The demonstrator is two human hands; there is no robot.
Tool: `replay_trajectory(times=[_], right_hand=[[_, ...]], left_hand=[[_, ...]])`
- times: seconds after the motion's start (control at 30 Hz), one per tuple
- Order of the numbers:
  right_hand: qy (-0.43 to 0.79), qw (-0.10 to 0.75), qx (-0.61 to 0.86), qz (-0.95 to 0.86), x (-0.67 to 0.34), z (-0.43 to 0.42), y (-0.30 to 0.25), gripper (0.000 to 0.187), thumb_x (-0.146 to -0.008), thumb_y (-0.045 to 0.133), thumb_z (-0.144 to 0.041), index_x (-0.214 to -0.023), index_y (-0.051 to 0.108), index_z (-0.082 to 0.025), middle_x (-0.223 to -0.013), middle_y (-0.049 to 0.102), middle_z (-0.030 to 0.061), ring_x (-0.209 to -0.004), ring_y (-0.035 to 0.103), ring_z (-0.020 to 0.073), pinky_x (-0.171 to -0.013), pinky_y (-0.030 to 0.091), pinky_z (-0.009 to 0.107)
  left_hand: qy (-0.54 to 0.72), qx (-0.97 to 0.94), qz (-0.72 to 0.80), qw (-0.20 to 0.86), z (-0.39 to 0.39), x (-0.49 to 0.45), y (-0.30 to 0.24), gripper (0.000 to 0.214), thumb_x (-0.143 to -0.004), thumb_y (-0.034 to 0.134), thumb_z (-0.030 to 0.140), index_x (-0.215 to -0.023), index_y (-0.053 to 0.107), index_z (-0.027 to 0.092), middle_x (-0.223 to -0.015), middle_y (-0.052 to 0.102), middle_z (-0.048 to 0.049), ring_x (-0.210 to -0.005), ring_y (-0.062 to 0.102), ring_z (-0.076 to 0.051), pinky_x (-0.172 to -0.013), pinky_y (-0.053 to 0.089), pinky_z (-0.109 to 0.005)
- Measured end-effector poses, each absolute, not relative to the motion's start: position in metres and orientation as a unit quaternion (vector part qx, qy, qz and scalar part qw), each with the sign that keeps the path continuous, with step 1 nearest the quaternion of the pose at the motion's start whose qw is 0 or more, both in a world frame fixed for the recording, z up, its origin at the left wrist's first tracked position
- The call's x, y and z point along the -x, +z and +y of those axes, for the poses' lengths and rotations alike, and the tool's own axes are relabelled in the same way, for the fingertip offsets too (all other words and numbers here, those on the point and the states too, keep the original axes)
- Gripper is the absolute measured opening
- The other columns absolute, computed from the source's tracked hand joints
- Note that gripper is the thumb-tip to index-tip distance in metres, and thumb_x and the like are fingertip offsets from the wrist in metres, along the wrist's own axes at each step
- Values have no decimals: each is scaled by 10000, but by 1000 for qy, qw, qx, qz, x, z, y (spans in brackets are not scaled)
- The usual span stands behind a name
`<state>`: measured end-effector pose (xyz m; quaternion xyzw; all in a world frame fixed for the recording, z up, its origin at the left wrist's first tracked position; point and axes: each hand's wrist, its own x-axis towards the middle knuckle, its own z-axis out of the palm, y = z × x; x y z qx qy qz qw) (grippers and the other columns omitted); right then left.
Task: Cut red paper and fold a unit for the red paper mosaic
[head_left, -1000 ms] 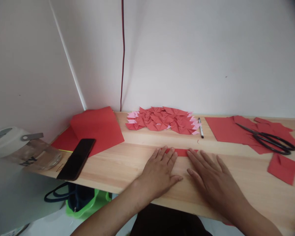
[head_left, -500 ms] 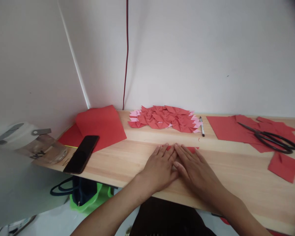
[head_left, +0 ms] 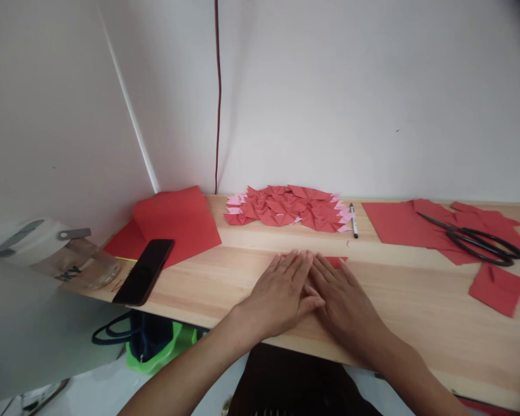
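A small red paper piece [head_left: 340,261] lies on the table in front of me, mostly covered by my hands; only its far edge shows. My left hand [head_left: 283,294] rests flat on it, fingers stretched out and pointing away from me. Beside it, my right hand [head_left: 344,294] also lies flat, its fingertips meeting those of the left. The left thumb crosses over the edge of the right hand. Beyond them, against the wall, sits a pile of folded red and pink paper pieces [head_left: 288,207].
Right of the pile lies a marker pen [head_left: 354,221]. Black-handled scissors [head_left: 481,242] rest on red paper sheets [head_left: 394,224], with cut red pieces [head_left: 494,292] nearer. At left are a phone [head_left: 144,271], large red sheets [head_left: 177,222] and a clear bottle [head_left: 80,263] at the edge.
My left hand has shifted slightly right and inward, and its thumb now lies over the right hand. Both hands stay flat on the paper. The view has tilted slightly.
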<state>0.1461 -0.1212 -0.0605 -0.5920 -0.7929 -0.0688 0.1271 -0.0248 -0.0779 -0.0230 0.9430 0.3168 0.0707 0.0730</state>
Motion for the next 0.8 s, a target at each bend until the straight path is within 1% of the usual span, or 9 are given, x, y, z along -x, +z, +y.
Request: replay_trajectory(times=[0.1,0.2,0.3,0.37,0.5,0.6,0.67,0.73,0.8], right_hand=[[-75,132,579,-801,-149,-121,-59,525,-942,280,-303,-1369,437,-40,-1435,423,139,-1346,359,261,-1063,328,482],[-88,149,574,-800,-152,-123,-57,510,-955,259,-289,-1353,448,-33,-1427,434,151,-1340,372,243,-1067,329,466],[-114,157,592,-782,-160,-129,-57,529,-961,254,-331,-1334,462,-18,-1407,454,170,-1323,395,271,-1087,277,514],[-128,150,603,-773,-168,-136,-57,552,-963,246,-363,-1342,455,-22,-1404,456,167,-1305,418,287,-1086,258,544],[-147,137,619,-759,-184,-147,-57,584,-963,201,-400,-1331,484,-45,-1394,471,149,-1279,451,298,-1049,308,551],[-149,129,630,-751,-182,-145,-52,615,-960,182,-426,-1308,519,-46,-1380,488,152,-1287,435,323,-1044,308,557],[-150,137,636,-745,-172,-139,-48,619,-961,182,-427,-1326,503,-43,-1390,476,149,-1312,397,330,-1057,281,563],[-129,141,626,-756,-158,-130,-46,597,-960,213,-423,-1383,436,-67,-1446,402,115,-1349,344,300,-1081,268,530],[-84,125,614,-775,-145,-124,-46,588,-953,256,-442,-1399,418,-94,-1464,375,92,-1361,330,273,-1089,280,503]], left_hand=[[61,-944,312,87,-77,20,-30,813,-894,179,654,-1482,125,95,-1552,132,-99,-1438,90,-207,-1177,127,-394],[55,-943,319,77,-79,21,-34,815,-892,165,657,-1474,168,87,-1549,138,-107,-1439,70,-215,-1180,99,-404],[44,-944,319,69,-80,22,-34,791,-900,183,643,-1470,199,94,-1547,151,-117,-1438,77,-224,-1179,108,-415],[39,-944,320,67,-80,22,-33,776,-905,188,633,-1471,203,102,-1548,148,-118,-1438,84,-229,-1177,124,-417],[40,-941,327,75,-79,20,-31,775,-905,183,632,-1468,218,101,-1546,154,-123,-1436,99,-234,-1177,130,-415],[43,-938,333,83,-80,18,-30,779,-904,195,631,-1462,235,87,-1542,164,-134,-1434,111,-244,-1176,124,-420],[46,-936,336,88,-82,18,-31,764,-910,214,618,-1458,247,88,-1542,168,-130,-1434,109,-245,-1177,115,-421],[53,-935,338,90,-82,18,-32,704,-930,246,561,-1468,224,108,-1547,165,-108,-1436,101,-230,-1179,108,-413],[59,-934,340,92,-82,18,-33,656,-941,286,486,-1484,172,134,-1551,161,-82,-1437,102,-214,-1179,110,-405]])
